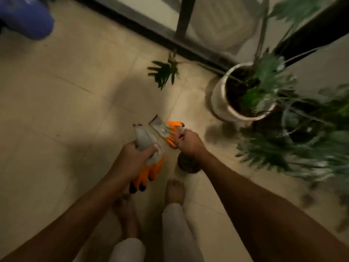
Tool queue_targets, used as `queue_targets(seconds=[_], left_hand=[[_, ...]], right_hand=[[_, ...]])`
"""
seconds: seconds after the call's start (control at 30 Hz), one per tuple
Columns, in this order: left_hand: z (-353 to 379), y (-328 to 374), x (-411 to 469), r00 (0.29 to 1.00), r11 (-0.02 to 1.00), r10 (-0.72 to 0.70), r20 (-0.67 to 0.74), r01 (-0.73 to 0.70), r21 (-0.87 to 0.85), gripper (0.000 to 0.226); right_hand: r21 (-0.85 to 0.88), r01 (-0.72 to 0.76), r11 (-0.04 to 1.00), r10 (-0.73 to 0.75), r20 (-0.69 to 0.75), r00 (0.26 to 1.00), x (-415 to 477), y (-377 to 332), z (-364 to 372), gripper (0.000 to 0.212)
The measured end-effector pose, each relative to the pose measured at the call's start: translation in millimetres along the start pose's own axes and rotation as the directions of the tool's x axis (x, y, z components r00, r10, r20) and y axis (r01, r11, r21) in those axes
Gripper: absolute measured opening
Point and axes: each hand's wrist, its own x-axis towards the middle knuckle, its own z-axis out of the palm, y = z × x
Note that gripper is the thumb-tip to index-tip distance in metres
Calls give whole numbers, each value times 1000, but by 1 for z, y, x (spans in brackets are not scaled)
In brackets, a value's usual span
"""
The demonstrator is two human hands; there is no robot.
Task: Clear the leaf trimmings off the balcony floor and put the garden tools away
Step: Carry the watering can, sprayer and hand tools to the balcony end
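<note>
Entry one: left hand (132,157), bare, with fingers and thumb curled round the middle of a knitted grey work glove with orange-coated fingers (144,136). The grey cuff pointed up and away, and the dark-tipped orange fingers hung below the hand. Entry two: right hand (189,143), bare, clenched on the orange finger end of a second grey-and-orange work glove (164,129). Its grey cuff stood out toward the left, close to the first glove's cuff; whether the two gloves touched could not be told. Both gloves were held in the air in front of the person, above the beige tiled balcony floor (66,110). Entry three: one cut green leaf trimming (164,73), many-fingered, which lay on the tiles well ahead of the hands, just beside the dark base rail of the balcony railing (151,25). Entry four: a round white ceramic pot (220,99) with dark soil and a tall green plant stood to the right of the trimming, near the rail. Beside it was a blurred dark pot (302,129) under spreading green fronds. Entry five: a small round dark object (188,165) sat on the floor directly beneath the right wrist; its kind was unclear. Entry six: a blue rounded object (26,16) at the far left corner, blurred. Entry seven: two bare feet, the right foot (174,190) ahead of the left foot (126,214), below pale trouser legs (175,224).
</note>
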Motion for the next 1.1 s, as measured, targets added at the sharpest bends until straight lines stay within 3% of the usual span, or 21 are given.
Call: queue_targets(seconds=[0.07, 0.23, 0.37, 0.43, 0.57, 0.63, 0.7, 0.77, 0.87, 1.03, 1.1], left_hand=[[7, -39, 52, 1000, 1000, 3, -13, -3, 4, 20], [22, -112, 141, 1000, 1000, 9, 3, -9, 22, 25], [22, -145, 174, 999, 999, 19, 45, -21, 48, 33], [19, -151, 181, 998, 999, 22, 54, -25, 47, 33], [4, -145, 177, 998, 994, 21, 66, -28, 108, 32], [-3, -127, 161, 997, 994, -13, 70, 6, 105, 29], [-12, -106, 136, 991, 992, -83, 102, 73, 99, 26], [-24, -83, 101, 992, 992, -98, 85, 91, 90, 34], [-50, -43, 50, 998, 990, -42, 44, 36, 137, 55], [-99, 48, -42, 994, 974, 40, 100, -61, 218, 53], [-119, 98, -90, 992, 964, 78, 103, -102, 247, 36]], right_hand=[[-126, 13, 992, -10, 22, 1000, 64, 25, 33, 34], [-423, 113, 899, -157, -72, 985, 180, 71, 102, 58], [-695, 167, 699, -308, -82, 948, 221, 75, 137, 53], [-738, 149, 658, -345, -119, 931, 228, 74, 144, 47], [-553, 139, 821, -234, -105, 967, 214, 59, 130, 26], [-329, 98, 939, -133, -87, 987, 184, 43, 113, 19], [-110, 61, 992, -69, -74, 995, 143, 25, 91, 12], [-11, 46, 999, -46, -28, 999, 97, 6, 66, 12], [-20, 78, 997, -79, -27, 997, 27, -30, 23, 25], [127, 142, 982, -150, 57, 987, -97, -111, -65, 19], [147, 193, 970, -202, 48, 978, -151, -147, -102, 14]])
